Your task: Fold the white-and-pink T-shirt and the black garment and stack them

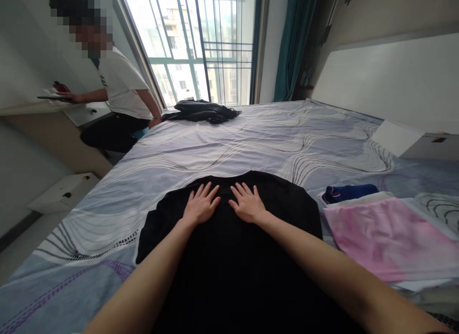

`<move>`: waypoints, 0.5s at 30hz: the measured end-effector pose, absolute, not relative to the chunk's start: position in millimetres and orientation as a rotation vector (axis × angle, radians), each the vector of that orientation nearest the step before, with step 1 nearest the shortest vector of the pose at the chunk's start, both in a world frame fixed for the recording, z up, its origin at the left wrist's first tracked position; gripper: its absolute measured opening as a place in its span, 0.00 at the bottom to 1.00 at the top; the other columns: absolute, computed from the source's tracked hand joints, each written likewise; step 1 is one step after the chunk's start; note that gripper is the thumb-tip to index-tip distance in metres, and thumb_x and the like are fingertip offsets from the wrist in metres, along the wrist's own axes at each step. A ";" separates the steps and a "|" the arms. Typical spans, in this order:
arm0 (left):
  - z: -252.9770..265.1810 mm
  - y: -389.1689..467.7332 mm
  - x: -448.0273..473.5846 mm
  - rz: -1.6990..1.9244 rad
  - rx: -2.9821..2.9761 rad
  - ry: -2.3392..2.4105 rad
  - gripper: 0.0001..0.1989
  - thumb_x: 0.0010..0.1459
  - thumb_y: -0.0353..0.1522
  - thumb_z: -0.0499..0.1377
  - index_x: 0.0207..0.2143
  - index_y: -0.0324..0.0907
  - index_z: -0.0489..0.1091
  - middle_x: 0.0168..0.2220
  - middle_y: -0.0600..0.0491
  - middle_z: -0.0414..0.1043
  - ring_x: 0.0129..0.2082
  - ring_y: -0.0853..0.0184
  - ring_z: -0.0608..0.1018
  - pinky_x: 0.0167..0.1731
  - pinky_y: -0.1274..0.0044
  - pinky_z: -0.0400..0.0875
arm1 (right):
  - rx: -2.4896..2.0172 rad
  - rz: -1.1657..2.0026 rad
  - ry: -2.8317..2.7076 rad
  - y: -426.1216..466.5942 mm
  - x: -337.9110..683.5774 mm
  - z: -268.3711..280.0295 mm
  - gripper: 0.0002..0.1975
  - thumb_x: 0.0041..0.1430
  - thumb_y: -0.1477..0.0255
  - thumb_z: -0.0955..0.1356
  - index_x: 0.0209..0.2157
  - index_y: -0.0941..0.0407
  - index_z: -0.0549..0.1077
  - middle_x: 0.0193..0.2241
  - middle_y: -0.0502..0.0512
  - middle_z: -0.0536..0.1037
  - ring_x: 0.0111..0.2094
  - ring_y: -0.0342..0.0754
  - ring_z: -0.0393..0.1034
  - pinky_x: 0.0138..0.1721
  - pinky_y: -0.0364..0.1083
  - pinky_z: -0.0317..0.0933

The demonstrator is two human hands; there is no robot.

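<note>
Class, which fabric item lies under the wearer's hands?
Only the spread black garment does; the pink cloth, blue item and dark pile by the window don't.

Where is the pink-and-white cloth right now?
In the head view, the pink-and-white cloth lies on the bed at the right, beside the black garment and nearer the camera than the dark blue cloth.

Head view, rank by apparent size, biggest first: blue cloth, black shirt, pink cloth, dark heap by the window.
1. Black shirt
2. Pink cloth
3. Dark heap and blue cloth: close, unranked; the heap lies farther away.
</note>
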State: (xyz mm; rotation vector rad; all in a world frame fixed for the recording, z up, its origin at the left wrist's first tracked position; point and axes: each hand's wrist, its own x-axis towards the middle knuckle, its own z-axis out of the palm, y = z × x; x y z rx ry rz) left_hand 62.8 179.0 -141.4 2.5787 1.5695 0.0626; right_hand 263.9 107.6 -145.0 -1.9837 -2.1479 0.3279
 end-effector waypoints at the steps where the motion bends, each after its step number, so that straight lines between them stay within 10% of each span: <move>1: -141.9 182.6 48.0 0.041 2.547 1.635 0.32 0.69 0.49 0.40 0.72 0.55 0.48 0.75 0.55 0.40 0.74 0.55 0.46 0.68 0.51 0.44 | -2.056 0.335 -2.111 106.8 285.1 -144.4 0.35 0.71 0.51 0.52 0.73 0.52 0.48 0.74 0.53 0.43 0.74 0.57 0.33 0.69 0.68 0.26; 9: -130.6 172.3 -67.9 0.206 2.215 2.158 0.37 0.67 0.47 0.36 0.70 0.36 0.56 0.71 0.39 0.54 0.70 0.48 0.58 0.64 0.52 0.55 | -2.554 0.190 -1.625 73.3 415.7 -139.2 0.33 0.73 0.58 0.52 0.72 0.59 0.49 0.72 0.65 0.51 0.71 0.61 0.44 0.68 0.68 0.37; 15: -121.8 145.6 -109.8 0.159 2.088 2.300 0.30 0.60 0.52 0.47 0.44 0.36 0.73 0.46 0.34 0.76 0.48 0.45 0.77 0.47 0.62 0.70 | -2.718 0.147 -1.475 32.1 449.8 -127.5 0.25 0.68 0.59 0.63 0.48 0.67 0.77 0.48 0.76 0.77 0.53 0.64 0.72 0.52 0.52 0.62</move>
